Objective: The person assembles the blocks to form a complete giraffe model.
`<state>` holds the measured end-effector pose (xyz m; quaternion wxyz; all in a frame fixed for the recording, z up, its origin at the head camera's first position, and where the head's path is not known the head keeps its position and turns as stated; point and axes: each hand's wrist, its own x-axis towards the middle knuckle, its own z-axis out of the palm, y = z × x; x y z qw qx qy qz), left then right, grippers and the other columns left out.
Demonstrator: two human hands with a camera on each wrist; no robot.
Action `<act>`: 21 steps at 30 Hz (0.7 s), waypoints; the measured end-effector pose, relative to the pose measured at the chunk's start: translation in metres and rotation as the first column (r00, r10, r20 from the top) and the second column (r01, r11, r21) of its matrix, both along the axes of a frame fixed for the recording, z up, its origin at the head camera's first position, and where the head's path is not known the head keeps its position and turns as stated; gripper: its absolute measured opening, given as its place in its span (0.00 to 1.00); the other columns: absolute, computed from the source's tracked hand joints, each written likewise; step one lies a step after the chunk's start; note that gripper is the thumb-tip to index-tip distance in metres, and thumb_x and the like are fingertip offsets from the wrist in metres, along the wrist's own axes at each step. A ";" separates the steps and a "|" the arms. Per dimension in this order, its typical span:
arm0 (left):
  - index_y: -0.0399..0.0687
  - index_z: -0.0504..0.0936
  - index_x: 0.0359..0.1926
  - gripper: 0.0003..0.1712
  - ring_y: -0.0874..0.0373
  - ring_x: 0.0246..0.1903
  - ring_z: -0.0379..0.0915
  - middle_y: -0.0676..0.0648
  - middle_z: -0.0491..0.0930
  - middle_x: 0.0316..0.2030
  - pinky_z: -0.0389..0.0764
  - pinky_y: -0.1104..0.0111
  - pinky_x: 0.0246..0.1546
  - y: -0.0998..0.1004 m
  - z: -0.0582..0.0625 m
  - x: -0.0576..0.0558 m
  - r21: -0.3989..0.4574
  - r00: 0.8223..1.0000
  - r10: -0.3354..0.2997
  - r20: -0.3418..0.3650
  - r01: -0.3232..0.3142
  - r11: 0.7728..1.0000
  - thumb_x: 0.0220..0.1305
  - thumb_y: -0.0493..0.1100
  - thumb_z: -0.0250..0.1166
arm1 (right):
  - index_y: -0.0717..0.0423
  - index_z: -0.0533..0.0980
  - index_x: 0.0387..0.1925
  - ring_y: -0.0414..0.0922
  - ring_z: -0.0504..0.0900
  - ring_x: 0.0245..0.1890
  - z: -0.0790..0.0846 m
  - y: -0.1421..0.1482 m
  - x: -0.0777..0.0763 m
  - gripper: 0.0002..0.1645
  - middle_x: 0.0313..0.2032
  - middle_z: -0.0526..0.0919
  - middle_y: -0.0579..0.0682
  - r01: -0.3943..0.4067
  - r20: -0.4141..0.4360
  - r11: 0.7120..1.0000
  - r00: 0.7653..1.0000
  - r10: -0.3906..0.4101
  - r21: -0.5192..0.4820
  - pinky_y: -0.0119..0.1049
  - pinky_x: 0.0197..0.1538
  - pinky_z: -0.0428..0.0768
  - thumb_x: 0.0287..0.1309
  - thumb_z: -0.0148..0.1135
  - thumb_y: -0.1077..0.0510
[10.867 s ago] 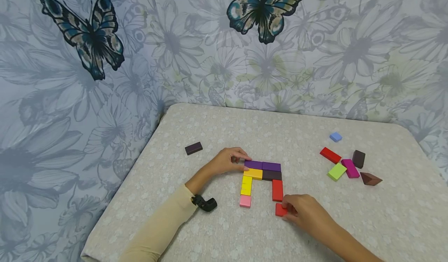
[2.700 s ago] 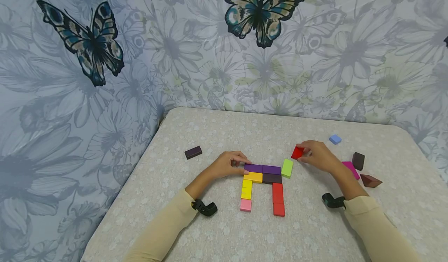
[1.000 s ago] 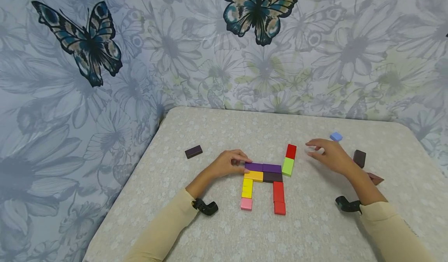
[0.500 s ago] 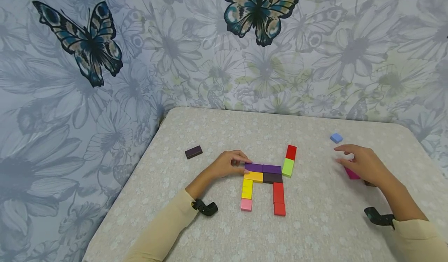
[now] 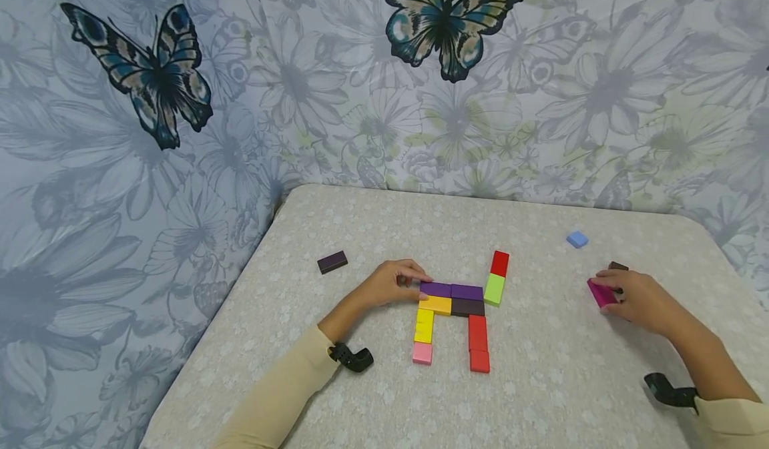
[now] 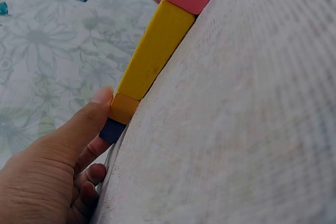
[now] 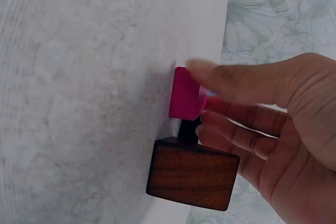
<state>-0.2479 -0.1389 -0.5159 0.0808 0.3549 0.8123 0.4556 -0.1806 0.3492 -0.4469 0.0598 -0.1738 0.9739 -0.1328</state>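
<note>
My right hand [image 5: 645, 301] pinches a magenta block [image 5: 599, 293] between thumb and fingers at the right of the table. Just beyond it is a dark brown block [image 5: 619, 266], partly hidden by the hand. In the right wrist view a brown wooden wedge block [image 7: 193, 176] stands close by the fingers. My left hand [image 5: 390, 282] grips the left end of the flat block figure, thumb on an orange-yellow block [image 5: 435, 305] and fingers at a purple block [image 5: 435, 290]. Yellow [image 5: 423, 325] and pink [image 5: 422, 353] blocks run down one leg, red blocks [image 5: 477, 332] down the other.
A lime green block [image 5: 494, 289] with a red block [image 5: 499, 263] above it slants up from the figure's right corner. One dark block [image 5: 332, 262] lies far left. A light blue block [image 5: 577, 239] lies toward the back right of the cloth-covered table [image 5: 360, 222].
The right hand set the red block above the lime green one, let go, moved right and took hold of the magenta block. The left hand has stayed on the figure.
</note>
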 end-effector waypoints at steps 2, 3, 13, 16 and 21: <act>0.55 0.89 0.52 0.19 0.60 0.33 0.71 0.58 0.82 0.45 0.73 0.70 0.34 0.000 0.000 0.000 -0.008 1.000 0.000 -0.006 0.000 1.000 0.59 0.47 0.77 | 0.76 0.78 0.54 0.75 0.74 0.55 0.000 0.000 0.000 0.33 0.55 0.76 0.76 0.002 0.006 1.000 1.000 -0.002 0.011 0.66 0.52 0.75 0.46 0.78 0.65; 0.55 0.89 0.52 0.19 0.60 0.33 0.70 0.58 0.82 0.45 0.73 0.70 0.34 0.000 0.000 0.000 -0.011 1.000 0.000 -0.007 0.000 1.000 0.59 0.47 0.77 | 0.77 0.78 0.54 0.75 0.74 0.55 0.000 0.000 0.000 0.32 0.56 0.76 0.77 0.003 0.010 1.000 1.000 -0.003 0.014 0.66 0.52 0.76 0.46 0.78 0.67; 0.55 0.89 0.53 0.20 0.60 0.33 0.70 0.58 0.82 0.46 0.73 0.70 0.34 -0.001 0.000 0.000 -0.019 1.000 -0.001 -0.010 0.001 1.000 0.59 0.47 0.77 | 0.77 0.78 0.54 0.76 0.73 0.55 0.002 -0.003 0.002 0.32 0.55 0.75 0.78 0.028 0.015 1.000 0.999 -0.028 -0.009 0.67 0.53 0.75 0.47 0.78 0.66; 0.54 0.89 0.53 0.20 0.60 0.33 0.70 0.57 0.82 0.46 0.73 0.70 0.34 0.000 0.000 0.000 -0.017 1.000 -0.005 -0.020 0.005 1.000 0.59 0.47 0.77 | 0.74 0.79 0.54 0.74 0.75 0.53 0.002 -0.003 0.003 0.31 0.55 0.76 0.77 0.029 0.004 0.999 1.000 -0.029 -0.015 0.66 0.51 0.76 0.48 0.78 0.64; 0.55 0.89 0.53 0.19 0.61 0.32 0.70 0.58 0.83 0.45 0.73 0.70 0.34 0.000 0.000 -0.001 -0.020 1.000 -0.011 -0.019 0.010 1.000 0.59 0.47 0.77 | 0.73 0.79 0.54 0.73 0.76 0.52 0.001 -0.004 0.004 0.32 0.54 0.77 0.77 0.035 -0.010 0.999 0.999 -0.036 -0.026 0.65 0.50 0.77 0.49 0.78 0.61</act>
